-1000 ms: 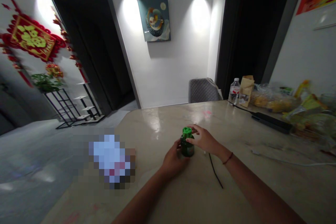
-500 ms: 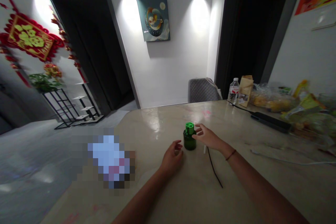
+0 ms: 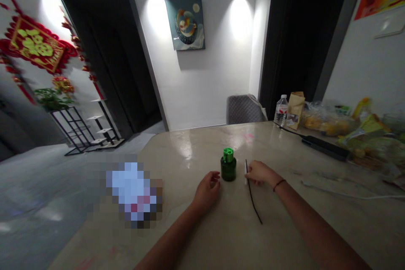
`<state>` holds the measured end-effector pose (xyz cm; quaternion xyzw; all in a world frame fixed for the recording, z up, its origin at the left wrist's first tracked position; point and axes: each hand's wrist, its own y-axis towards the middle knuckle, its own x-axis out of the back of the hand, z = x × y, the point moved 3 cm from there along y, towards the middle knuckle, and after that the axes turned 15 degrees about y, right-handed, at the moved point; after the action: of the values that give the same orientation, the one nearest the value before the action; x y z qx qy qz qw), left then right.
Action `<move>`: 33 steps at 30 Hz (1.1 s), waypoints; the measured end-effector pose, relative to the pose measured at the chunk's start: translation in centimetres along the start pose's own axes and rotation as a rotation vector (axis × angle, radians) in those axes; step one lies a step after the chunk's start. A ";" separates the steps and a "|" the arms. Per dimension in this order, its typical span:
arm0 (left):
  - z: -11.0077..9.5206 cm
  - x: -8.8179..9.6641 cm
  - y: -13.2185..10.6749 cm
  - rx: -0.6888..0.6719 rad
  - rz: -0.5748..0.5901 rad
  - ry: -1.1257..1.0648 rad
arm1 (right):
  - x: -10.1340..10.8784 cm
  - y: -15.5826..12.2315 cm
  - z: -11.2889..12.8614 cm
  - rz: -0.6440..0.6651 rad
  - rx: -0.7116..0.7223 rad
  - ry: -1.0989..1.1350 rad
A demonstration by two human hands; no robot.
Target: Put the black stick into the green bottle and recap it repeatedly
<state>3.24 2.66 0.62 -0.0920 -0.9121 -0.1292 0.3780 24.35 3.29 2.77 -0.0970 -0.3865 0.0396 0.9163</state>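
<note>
A dark green glass bottle [image 3: 228, 169] with a bright green, lattice-like top stands upright on the table. My left hand [image 3: 208, 187] rests just left of it, fingers loosely curled and apart, holding nothing. To the bottle's right, my right hand [image 3: 258, 172] pinches a thin, slightly bent black stick [image 3: 252, 200] near its upper end. The lower part of the stick slants down toward me. A short white piece [image 3: 246, 171] shows right beside the stick at my fingertips; whether my fingers touch it I cannot tell.
A pixelated object [image 3: 134, 192] lies at the table's left edge. At the back right are a water bottle [image 3: 281, 111], a paper bag [image 3: 295, 110], a black power strip [image 3: 325, 147] and plastic-wrapped food [image 3: 329, 123]. A white cable [image 3: 348, 195] runs along the right side.
My right hand has moved from the green bottle's top, down and to the right, and taken hold of the black stick, which has shifted slightly left. The left hand has hardly moved.
</note>
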 end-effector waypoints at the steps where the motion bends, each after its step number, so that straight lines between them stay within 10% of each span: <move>1: 0.0 0.0 0.0 0.000 -0.002 0.002 | -0.2 0.3 -0.2 -0.020 0.009 0.009; 10: 0.2 -0.1 -0.1 0.001 -0.004 0.013 | -0.8 1.9 -1.1 -0.367 0.075 -0.003; 26: -0.2 0.1 -0.2 -0.049 0.023 0.140 | 1.0 0.6 0.8 -0.446 0.181 0.043; 33: -0.5 0.1 -0.3 -0.098 0.025 0.226 | -1.0 0.3 1.8 -0.145 0.379 0.183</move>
<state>3.47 2.23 0.98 -0.1066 -0.8551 -0.1784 0.4749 22.35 3.70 3.23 0.1020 -0.2935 0.0366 0.9498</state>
